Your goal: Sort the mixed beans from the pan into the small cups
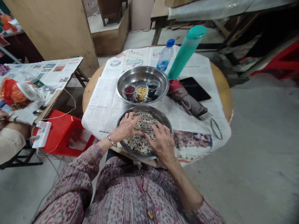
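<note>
A steel bowl (168,121) near the table's front edge holds mixed grains and beans (142,144), white, black, red and yellow. My left hand (128,126), with a bracelet at the wrist, rests on the mix at the bowl's left, fingers apart. Over the right side of the same bowl lies my right hand (163,141), its fingers spread on the grains. Behind it, a second steel bowl (142,72) carries three clear cups: one of red beans (129,91), one of yellow beans (141,92) and one of black beans (152,88). Some loose beans lie around the cups.
Newspaper (100,99) covers the round table. A water bottle (165,56), a tall green bottle (187,51), a folded umbrella (187,99) and a black tablet (195,88) stand or lie at the right. Leftward are a red stool (62,132) and a person's leg (11,143).
</note>
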A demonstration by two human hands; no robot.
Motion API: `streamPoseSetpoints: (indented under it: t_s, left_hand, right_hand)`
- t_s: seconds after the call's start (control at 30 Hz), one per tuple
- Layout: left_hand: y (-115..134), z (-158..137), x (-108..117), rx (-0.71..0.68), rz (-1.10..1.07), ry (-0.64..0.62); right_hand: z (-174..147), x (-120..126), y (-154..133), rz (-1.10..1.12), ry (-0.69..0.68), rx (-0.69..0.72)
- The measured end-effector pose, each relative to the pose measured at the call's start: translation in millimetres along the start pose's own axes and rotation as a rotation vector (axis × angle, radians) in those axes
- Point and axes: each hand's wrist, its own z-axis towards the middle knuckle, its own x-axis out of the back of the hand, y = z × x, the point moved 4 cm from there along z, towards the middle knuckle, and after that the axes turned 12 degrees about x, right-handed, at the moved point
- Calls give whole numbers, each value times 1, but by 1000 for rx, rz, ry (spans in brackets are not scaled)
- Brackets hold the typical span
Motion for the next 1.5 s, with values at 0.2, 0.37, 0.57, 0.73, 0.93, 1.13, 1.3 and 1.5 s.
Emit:
streamPoseSetpoints:
  t_s: [0.2, 0.37, 0.57, 0.73, 0.93, 1.13, 1.3, 1.5]
  left_hand:
    - [7, -5, -19, -78, -160, -127]
    - [26, -28, -10, -144, -157, -176]
    - [20, -66, 14, -42, 136, -97]
    - [15, -68, -2, 12, 74, -201]
    - [34, -32, -24, -33, -231, -123]
    - [41, 7, -9, -134, -221, -15]
    - [34, 16, -2, -117, -1, -131]
    - [30, 2, -10, -196, -75, -210]
  right_hand:
    - [-4, -6, 1, 146, -91, 82]
    - [-10, -5, 5, 288, 81, 43]
    - [-2, 1, 1, 134, 66, 27]
    - [0, -4, -4, 144, -154, 179]
    - [-7, -7, 2, 262, -23, 91]
    - [-7, -1, 7, 226, 195, -33]
    - [-6, 1, 7, 222, 198, -59]
    - [-6, 1, 8, 271, 221, -80]
